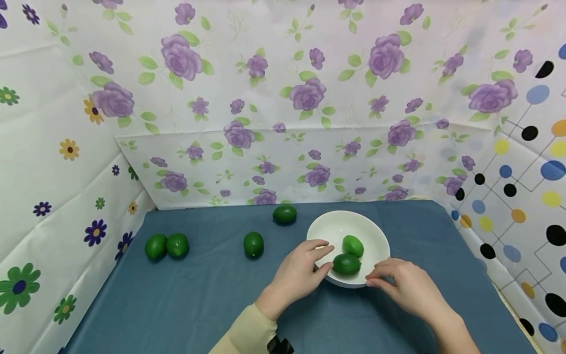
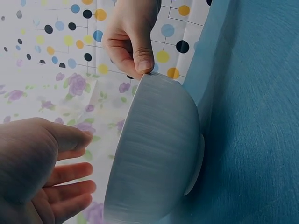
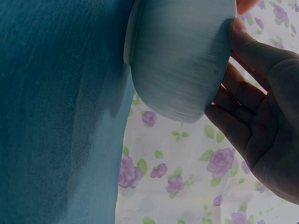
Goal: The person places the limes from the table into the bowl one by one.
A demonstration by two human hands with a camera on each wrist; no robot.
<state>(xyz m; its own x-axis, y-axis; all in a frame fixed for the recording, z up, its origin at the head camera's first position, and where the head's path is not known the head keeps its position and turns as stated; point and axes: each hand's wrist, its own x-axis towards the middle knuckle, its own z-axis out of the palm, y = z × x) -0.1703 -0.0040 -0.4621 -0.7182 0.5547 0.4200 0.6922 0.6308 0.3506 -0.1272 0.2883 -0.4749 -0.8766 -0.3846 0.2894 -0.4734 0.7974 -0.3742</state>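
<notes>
Inside one bowl (image 1: 328, 230), two limes (image 1: 347, 265), four outside

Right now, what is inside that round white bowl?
Inside the round white bowl sit a bright green oval fruit and a darker green oval fruit. What lies directly beneath them is covered and cannot be seen.

- My table (image 1: 212, 305): blue top.
- To my left: two green fruits (image 1: 155, 247), touching.
- Mid-table: one green fruit (image 1: 253, 244), another fruit (image 1: 285, 214) farther back.
- Right: bowl (image 1: 325, 228); can't tell if its base touches.
</notes>
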